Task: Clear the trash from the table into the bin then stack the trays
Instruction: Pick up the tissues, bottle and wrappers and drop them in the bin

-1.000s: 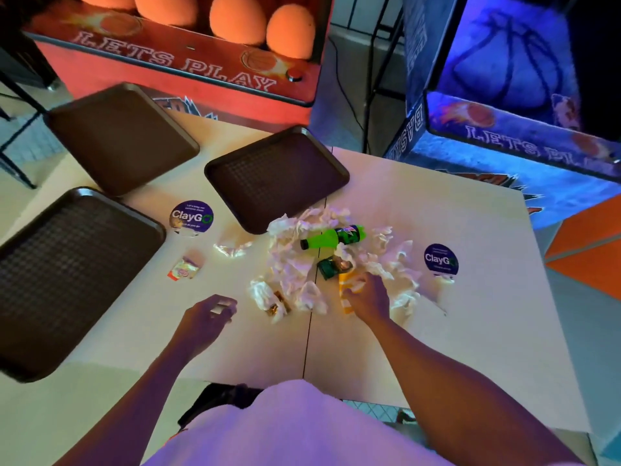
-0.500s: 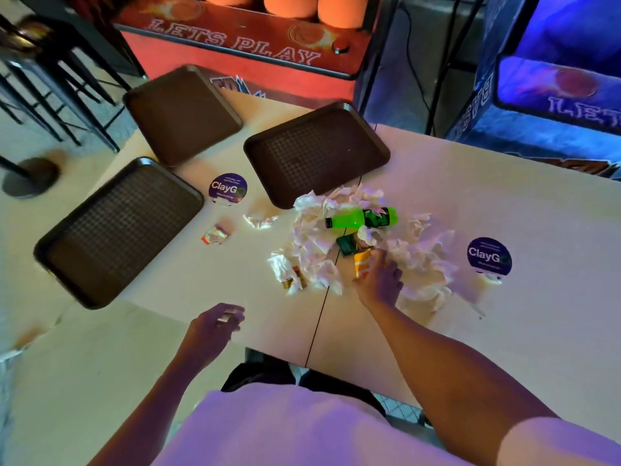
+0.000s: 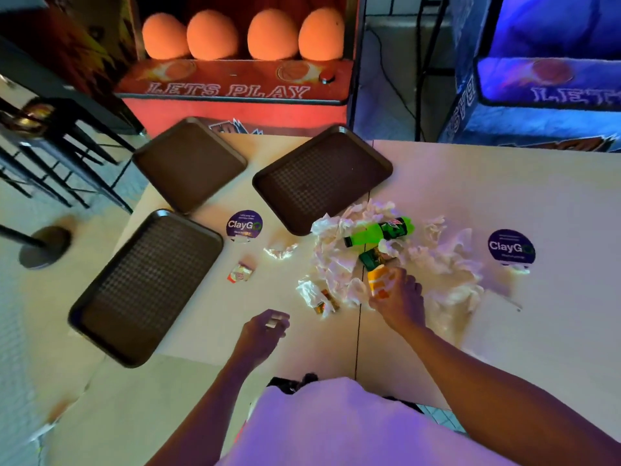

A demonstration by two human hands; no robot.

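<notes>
The left hand (image 3: 265,334) is hovering over the near part of the cream table (image 3: 208,331), to the near left of the green plastic soda bottle (image 3: 379,232). Its fingers are curling in loosely with pale flecks at the tips, and I cannot tell whether it is holding anything. The right hand (image 3: 401,297) is reaching in just short of the bottle, fingers and thumb wrapping round an orange-and-white paper packet (image 3: 378,280) and gripping it at the near rim of the trash heap.

Near-left of the bottle, a small crumpled white wrapper with brown and yellow scraps (image 3: 317,297) is lying on the table. A dark green foil packet (image 3: 368,258) is lying just beside the bottle on its near side. Crumpled white paper napkins (image 3: 332,260) are spreading all round the bottle, which is lying on its side with its cap pointing left. Further left of the bottle, apart from the heap, a crumpled clear wrapper (image 3: 279,251) and a small red-and-white sachet (image 3: 240,272) are lying separately.

Three dark brown plastic trays are sitting unstacked. The near-left tray (image 3: 148,287) is overhanging the table edge well left of the bottle, the middle tray (image 3: 322,179) is lying just beyond the bottle, and the far-left tray (image 3: 190,163) is sitting at the far corner.

Beyond the bottle, a red arcade basketball machine (image 3: 235,92) is glowing.
</notes>
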